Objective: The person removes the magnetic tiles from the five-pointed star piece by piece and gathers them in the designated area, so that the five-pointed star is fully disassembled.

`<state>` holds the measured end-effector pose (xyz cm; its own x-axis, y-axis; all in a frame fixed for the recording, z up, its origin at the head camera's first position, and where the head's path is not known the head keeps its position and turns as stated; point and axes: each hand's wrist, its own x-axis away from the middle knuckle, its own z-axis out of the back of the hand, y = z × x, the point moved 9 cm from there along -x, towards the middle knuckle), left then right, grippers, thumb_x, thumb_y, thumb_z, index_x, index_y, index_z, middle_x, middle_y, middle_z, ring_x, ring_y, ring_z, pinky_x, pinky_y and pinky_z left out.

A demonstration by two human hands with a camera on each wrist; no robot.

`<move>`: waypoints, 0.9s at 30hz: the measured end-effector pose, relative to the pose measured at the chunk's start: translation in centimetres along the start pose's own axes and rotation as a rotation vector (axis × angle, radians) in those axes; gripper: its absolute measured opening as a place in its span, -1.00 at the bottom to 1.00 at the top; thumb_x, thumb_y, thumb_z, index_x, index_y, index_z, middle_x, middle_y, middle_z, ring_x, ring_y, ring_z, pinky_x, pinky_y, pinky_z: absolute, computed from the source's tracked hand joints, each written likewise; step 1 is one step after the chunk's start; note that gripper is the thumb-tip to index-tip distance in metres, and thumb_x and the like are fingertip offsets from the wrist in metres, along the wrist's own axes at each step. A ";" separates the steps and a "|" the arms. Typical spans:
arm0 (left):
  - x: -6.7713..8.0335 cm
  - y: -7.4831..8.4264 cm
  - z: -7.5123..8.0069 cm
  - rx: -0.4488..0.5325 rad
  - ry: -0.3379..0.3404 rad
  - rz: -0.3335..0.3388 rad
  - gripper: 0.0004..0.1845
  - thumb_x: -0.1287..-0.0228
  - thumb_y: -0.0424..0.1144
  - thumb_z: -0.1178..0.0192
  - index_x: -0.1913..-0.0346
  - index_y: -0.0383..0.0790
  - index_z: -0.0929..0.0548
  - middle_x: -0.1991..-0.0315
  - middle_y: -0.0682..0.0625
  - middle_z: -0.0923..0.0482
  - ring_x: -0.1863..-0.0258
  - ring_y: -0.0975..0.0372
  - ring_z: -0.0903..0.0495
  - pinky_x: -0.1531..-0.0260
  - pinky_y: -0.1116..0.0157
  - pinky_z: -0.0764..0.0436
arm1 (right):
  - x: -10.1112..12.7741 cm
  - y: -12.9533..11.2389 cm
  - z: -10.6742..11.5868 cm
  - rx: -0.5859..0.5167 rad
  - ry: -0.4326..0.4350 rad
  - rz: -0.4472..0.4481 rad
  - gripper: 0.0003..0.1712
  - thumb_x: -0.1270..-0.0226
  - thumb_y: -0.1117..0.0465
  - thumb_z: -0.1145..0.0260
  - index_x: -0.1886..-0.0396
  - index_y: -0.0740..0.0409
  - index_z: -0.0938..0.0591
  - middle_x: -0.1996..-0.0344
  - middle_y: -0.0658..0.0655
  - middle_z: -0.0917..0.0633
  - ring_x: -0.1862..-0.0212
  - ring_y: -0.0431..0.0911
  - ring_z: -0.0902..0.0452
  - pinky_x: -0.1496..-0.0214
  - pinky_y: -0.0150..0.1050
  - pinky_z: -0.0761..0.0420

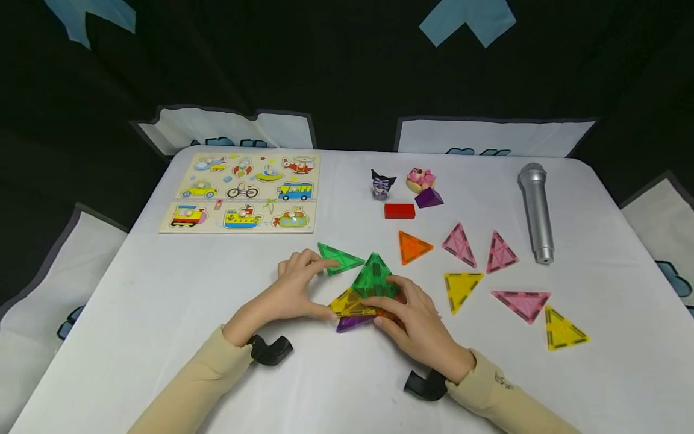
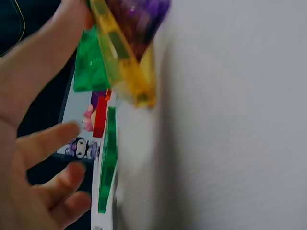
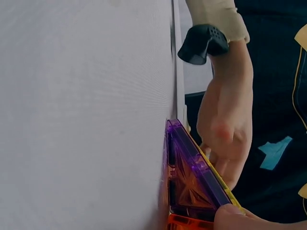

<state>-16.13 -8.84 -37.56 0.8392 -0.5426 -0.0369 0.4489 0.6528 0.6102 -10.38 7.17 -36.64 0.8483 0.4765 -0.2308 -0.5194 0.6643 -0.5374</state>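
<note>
In the head view, a small cluster of translucent magnetic tiles stands mid-table, with green [image 1: 374, 274] on top, a yellow tile [image 1: 349, 304] in front and a purple tile [image 1: 353, 323] below. My right hand [image 1: 417, 328] grips its right side, fingers over the top and thumb at the front, hiding some of the orange part. The left wrist view shows my left thumb [image 2: 67, 28] against the yellow tile, the other fingers spread apart from it. Under the left hand [image 1: 297, 294] fingertips in the head view lies a loose green triangle tile [image 1: 338, 259].
Right of the cluster lie several loose triangle tiles: orange [image 1: 414, 248], pink [image 1: 459, 246] and yellow [image 1: 461, 289]. A silver microphone [image 1: 537, 214] lies at far right. Behind are a red block [image 1: 399, 211], purple block [image 1: 429, 198] and two figurines [image 1: 382, 185]. A vehicle puzzle board [image 1: 217, 199] sits back left.
</note>
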 end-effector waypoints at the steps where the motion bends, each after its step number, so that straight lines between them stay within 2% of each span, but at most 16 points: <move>1: 0.2 0.3 -0.4 -0.013 -0.040 -0.019 -0.07 0.40 0.18 -0.46 -0.18 -0.09 -0.42 0.16 0.01 -0.26 0.19 0.17 -0.18 0.22 0.15 -0.07 | 0.0 0.0 0.1 -0.007 0.001 -0.003 -0.65 -0.17 0.09 -0.30 0.01 -0.25 -0.59 -0.16 0.23 -0.31 -0.13 0.08 -0.23 -0.12 0.18 -0.15; 5: 0.4 0.8 -2.1 -0.056 -0.167 -0.057 -0.02 0.40 0.26 -0.42 -0.21 -0.09 -0.39 0.25 0.08 -0.20 0.26 0.21 -0.14 0.32 0.19 -0.03 | -0.2 0.0 0.2 -0.049 0.005 -0.010 -0.66 -0.15 0.11 -0.32 0.03 -0.20 -0.59 -0.16 0.23 -0.30 -0.09 0.04 -0.26 -0.12 0.17 -0.14; 8: 0.0 0.9 -2.7 -0.058 -0.201 -0.067 -0.07 0.34 0.23 -0.41 -0.20 -0.12 -0.42 0.26 0.10 -0.20 0.26 0.21 -0.15 0.32 0.19 -0.04 | -0.2 0.0 0.3 -0.074 0.011 -0.010 -0.66 -0.14 0.13 -0.33 0.05 -0.17 -0.60 -0.15 0.23 -0.31 -0.10 0.05 -0.26 -0.11 0.18 -0.14; 13: -0.1 0.9 -3.0 0.015 -0.227 -0.063 -0.26 0.24 0.08 -0.44 -0.08 -0.13 -0.49 0.27 0.14 -0.29 0.23 0.24 -0.20 0.28 0.19 -0.05 | -0.1 0.0 0.3 -0.097 0.020 -0.010 -0.66 -0.13 0.15 -0.34 0.06 -0.15 -0.59 -0.15 0.23 -0.32 -0.14 0.08 -0.23 -0.12 0.18 -0.12; 17: 0.1 0.9 -3.0 0.064 -0.230 -0.061 -0.38 0.15 0.01 -0.42 -0.02 -0.10 -0.48 0.37 0.16 -0.31 0.26 0.27 -0.24 0.28 0.20 -0.05 | -0.1 0.0 0.3 -0.103 0.018 -0.015 -0.67 -0.14 0.14 -0.33 0.06 -0.16 -0.58 -0.15 0.22 -0.32 -0.13 0.07 -0.25 -0.12 0.18 -0.13; 21: 0.4 1.0 -2.8 0.090 -0.213 -0.060 -0.41 0.12 -0.01 -0.41 -0.02 -0.10 -0.47 0.41 0.17 -0.33 0.29 0.29 -0.26 0.29 0.20 -0.04 | -0.1 0.1 0.4 -0.104 0.016 -0.024 -0.68 -0.13 0.14 -0.34 0.07 -0.16 -0.58 -0.15 0.21 -0.33 -0.12 0.06 -0.26 -0.11 0.19 -0.15; 27: 1.6 0.0 -1.1 0.121 -0.120 -0.018 -0.40 0.16 0.03 -0.42 -0.01 -0.03 -0.47 0.36 0.24 -0.37 0.32 0.30 -0.29 0.30 0.19 -0.02 | -0.2 0.0 0.4 -0.107 0.021 -0.034 -0.69 -0.11 0.18 -0.36 0.11 -0.14 -0.60 -0.13 0.21 -0.34 -0.15 0.06 -0.23 -0.11 0.17 -0.15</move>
<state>-14.46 -9.13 -38.45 0.7855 -0.6175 0.0414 0.4174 0.5780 0.7012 -10.55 7.30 -36.28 0.8676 0.4421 -0.2276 -0.4778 0.6142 -0.6281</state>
